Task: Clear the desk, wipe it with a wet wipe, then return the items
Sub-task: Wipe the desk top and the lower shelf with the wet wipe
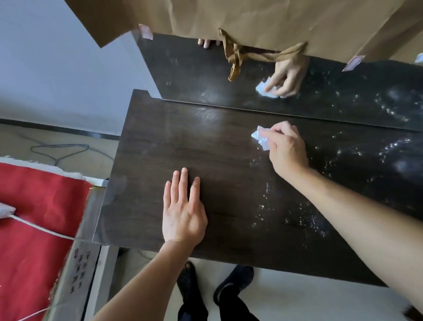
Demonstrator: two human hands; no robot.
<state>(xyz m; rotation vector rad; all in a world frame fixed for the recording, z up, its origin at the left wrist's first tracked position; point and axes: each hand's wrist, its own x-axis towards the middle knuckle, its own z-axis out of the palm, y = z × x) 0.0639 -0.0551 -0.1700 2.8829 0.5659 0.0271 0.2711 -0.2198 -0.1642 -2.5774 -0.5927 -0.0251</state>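
wet wipe (260,137) half hidden, pinched by right hand (284,148)

No legible text recorded. A small red-bordered label (146,32) is stuck on the brown paper (272,12) above the far edge of the table (156,150); a second label (353,63) sits further right. Both faces are too blurred to read. Dark printed marks (78,268) are noted on a pale panel (86,214) off the table's left edge; undecipherable.
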